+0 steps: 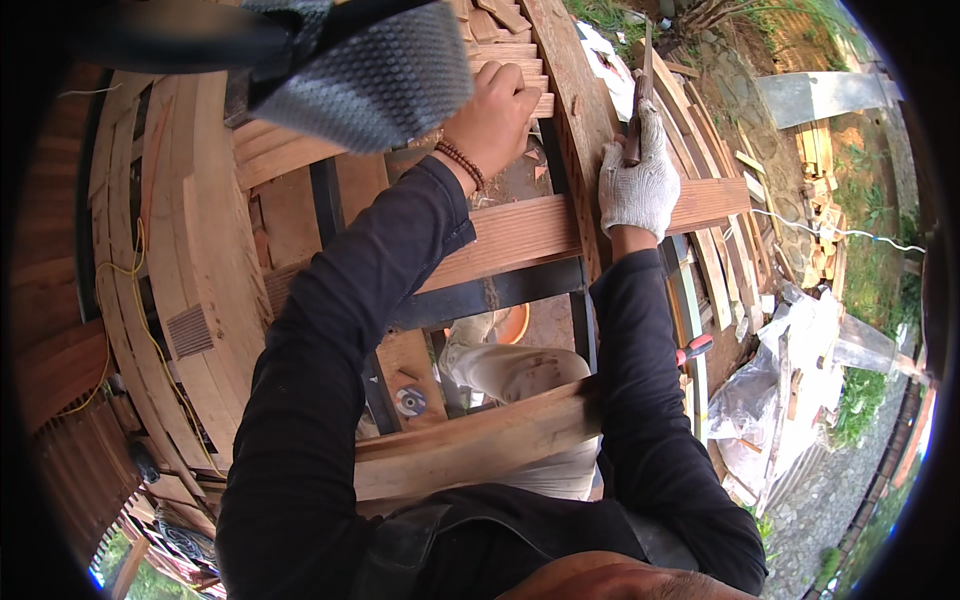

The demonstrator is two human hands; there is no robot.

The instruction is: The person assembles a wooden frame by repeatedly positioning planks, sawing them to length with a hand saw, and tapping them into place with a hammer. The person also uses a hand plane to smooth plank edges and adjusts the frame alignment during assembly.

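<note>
My left hand (495, 115), bare with a beaded bracelet at the wrist, is closed with its fingers curled down at the ends of several wooden slats (510, 52). What lies under those fingers is hidden. In a white knit glove, my right hand (640, 190) is wrapped round a long narrow tool (645, 80), its thin tip pointing away from me; its exact kind does not show. That hand is over a reddish wooden beam (520, 235) lying crosswise, beside a long plank (560, 80) that runs away from me.
Close in front of me, a thick board (480, 445) crosses above my leg. Dark metal bars (490, 295) frame gaps below. A cutting disc (409, 401) lies lower down, and a red-handled tool (694, 348) is at right. A grey textured strap (370, 80) blocks the upper left.
</note>
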